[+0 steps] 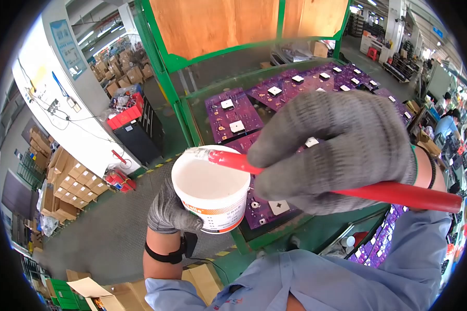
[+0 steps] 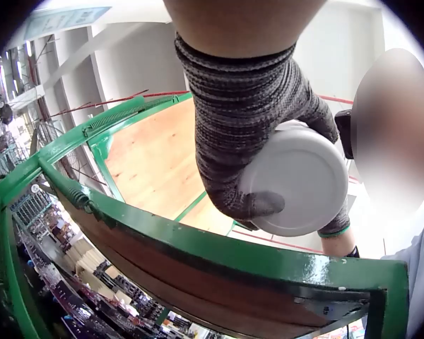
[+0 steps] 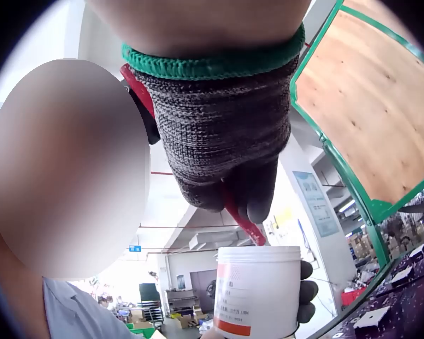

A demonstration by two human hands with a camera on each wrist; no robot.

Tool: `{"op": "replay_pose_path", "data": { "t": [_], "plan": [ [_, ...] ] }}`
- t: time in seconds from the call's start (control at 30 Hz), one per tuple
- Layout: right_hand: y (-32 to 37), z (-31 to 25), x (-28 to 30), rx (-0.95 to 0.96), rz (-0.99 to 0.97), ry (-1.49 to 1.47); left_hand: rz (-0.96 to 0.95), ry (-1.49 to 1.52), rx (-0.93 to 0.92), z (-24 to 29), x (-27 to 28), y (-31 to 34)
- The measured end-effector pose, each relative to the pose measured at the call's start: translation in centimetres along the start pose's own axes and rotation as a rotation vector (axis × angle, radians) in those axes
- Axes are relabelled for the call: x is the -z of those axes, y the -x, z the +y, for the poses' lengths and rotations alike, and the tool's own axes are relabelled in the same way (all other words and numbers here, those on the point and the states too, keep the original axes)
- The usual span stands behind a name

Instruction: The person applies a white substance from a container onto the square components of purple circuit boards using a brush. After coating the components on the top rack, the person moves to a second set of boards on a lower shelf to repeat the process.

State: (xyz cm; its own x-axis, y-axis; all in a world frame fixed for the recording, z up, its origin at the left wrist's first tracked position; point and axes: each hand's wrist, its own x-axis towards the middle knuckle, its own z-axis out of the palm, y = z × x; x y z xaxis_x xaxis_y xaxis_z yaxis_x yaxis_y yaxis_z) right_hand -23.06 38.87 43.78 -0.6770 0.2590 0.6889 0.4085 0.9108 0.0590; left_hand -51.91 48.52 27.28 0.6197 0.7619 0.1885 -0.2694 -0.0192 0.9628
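green steel bench frame (image 1: pixel 177 103) with plywood back panels, bearing rows of purple circuit boards (image 1: pixel 232 111) that carry small white square pads; a factory floor with stacked cartons lies beyond. in front of the bench, the right hand (image 1: pixel 342 150), in a grey knit glove, is closed round the red handle of a brush (image 1: pixel 394 193), fingers curled over it so that the shaft runs across to the left. the white plastic tub (image 1: pixel 213 186), lid off and bearing an orange-lettered label, is held up just beside the bench edge, cupped from below and behind by the gloved left hand (image 1: pixel 168 210), whose fingers wrap its wall and base. the pale bristle tip (image 1: pixel 197 152) lies across the tub's far rim, touching it. judged step: charging the brush with the white paste, or wiping excess off on the rim; which of the two cannot be told. the next move calls for carrying the loaded tip across to a board without drips, with the tub upright and level.
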Motion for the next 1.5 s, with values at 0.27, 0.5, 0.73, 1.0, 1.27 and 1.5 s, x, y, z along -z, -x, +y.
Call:
{"op": "replay_pose_path", "data": {
  "t": [0.27,0.5,0.73,1.0,1.27,1.5],
  "plan": [
    [5.9,0.1,2.9,-0.365,0.088,-0.4,-0.025,-0.159,-0.121,0.1,2.9,0.6],
    [6.6,-2.0,1.8,-1.315,0.013,-0.797,-0.126,-0.471,-0.26,-0.1,3.8,0.4],
    [7.3,-1.7,3.3,-1.306,0.062,-0.594,-0.148,-0.478,-0.304,0.1,4.2,0.5],
    [7.7,-1.3,2.5,-1.251,0.025,-0.552,0.074,-0.146,0.008,0.0,3.5,1.1],
    [6.8,-1.6,4.0,-1.252,0.075,-0.635,0.083,-0.147,0.004,0.1,3.3,1.4],
    [6.7,-1.4,4.6,-1.228,0.053,-0.52,0.095,-0.198,0.009,0.3,2.8,1.3]
  ]
}}
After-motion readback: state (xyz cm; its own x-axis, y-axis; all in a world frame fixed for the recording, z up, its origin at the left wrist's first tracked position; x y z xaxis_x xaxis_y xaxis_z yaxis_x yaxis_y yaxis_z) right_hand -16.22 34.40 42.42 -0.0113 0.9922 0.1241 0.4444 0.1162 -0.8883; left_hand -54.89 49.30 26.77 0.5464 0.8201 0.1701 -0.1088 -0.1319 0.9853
